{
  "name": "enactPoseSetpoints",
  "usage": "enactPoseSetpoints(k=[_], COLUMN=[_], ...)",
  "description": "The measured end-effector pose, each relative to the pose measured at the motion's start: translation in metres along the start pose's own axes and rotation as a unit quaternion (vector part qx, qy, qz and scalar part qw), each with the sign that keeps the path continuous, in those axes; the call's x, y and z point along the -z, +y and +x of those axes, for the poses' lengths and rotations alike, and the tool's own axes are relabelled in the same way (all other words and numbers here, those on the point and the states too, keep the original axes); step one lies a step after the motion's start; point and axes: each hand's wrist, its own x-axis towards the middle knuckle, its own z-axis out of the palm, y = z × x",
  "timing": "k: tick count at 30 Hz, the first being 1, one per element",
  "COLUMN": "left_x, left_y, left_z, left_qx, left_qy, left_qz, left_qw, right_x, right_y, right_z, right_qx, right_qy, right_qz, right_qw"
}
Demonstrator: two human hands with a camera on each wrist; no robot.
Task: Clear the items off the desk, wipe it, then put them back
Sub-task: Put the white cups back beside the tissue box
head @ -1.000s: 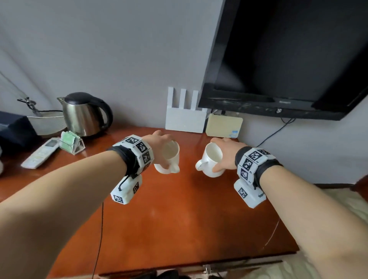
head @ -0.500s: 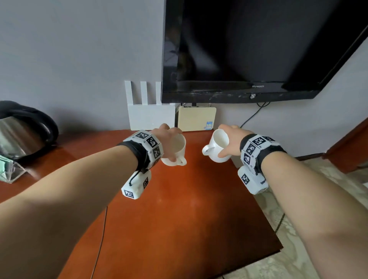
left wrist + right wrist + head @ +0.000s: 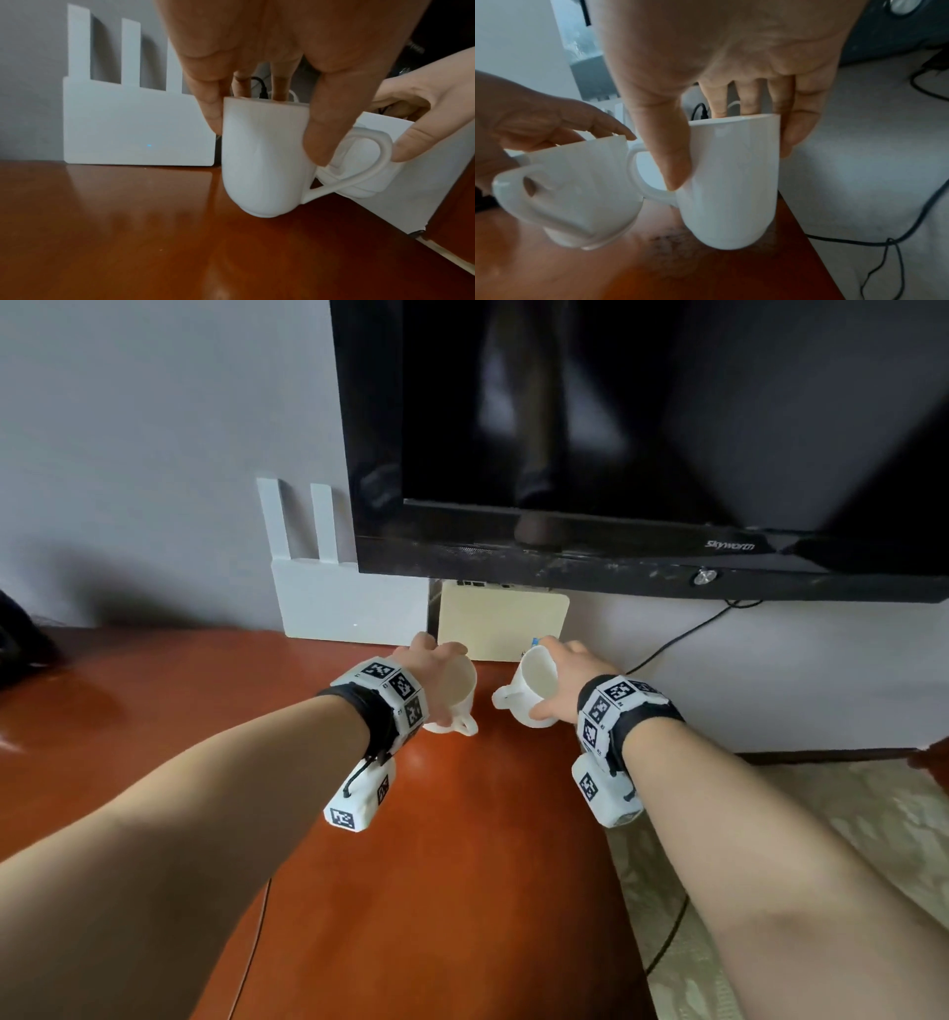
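Observation:
Two white mugs hang tilted, low over the back right part of the red-brown desk. My left hand grips the left mug by its rim from above, handle toward the right. In the left wrist view that mug leans, its base just at the desk top. My right hand grips the right mug the same way, thumb on the near wall. The right wrist view shows this mug near the desk's right edge and the left mug beside it, handles facing.
A white router with upright antennas and a beige box lean against the wall behind the mugs. A black TV hangs above. Cables run down past the desk's right edge to patterned flooring. A thin cord crosses the desk.
Both hands carried their mugs toward the back right of the desk, close to the router and box. My view swung right, so the kettle and remote left the frame.

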Motion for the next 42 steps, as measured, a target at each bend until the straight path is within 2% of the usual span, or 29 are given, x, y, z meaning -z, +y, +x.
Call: enactPoseSetpoints(k=[9,17,23,32,38,42], left_x=[-0.012,-0.011,-0.012,-0.011,-0.001,0.009], left_y=[0.017,0.019,0.018,0.013,0.003,-0.019], left_z=[0.064,0.086,0.090,0.071,0.032,-0.015], left_qx=[0.019,-0.003,-0.011,-0.003,-0.025,-0.056], left_qy=[-0.003,-0.014,-0.009,0.019,0.056,0.102], left_qz=[-0.016,0.000,0.009,0.020,0.021,0.004], left_qw=[1.000,1.000,1.000,1.000,0.998,0.993], right_x=[-0.013,-0.016,-0.016,-0.006,0.018,0.029], right_y=[0.013,0.015,0.019,0.017,-0.004,-0.042], right_z=[0.054,0.070,0.078,0.064,0.013,-0.034], right_qx=[0.027,0.070,0.101,0.096,0.094,0.096], right_qy=[-0.025,-0.054,-0.059,-0.063,-0.025,0.003], right_qz=[-0.006,-0.010,-0.057,-0.088,-0.043,-0.020], right_qw=[0.999,0.996,0.991,0.990,0.994,0.995])
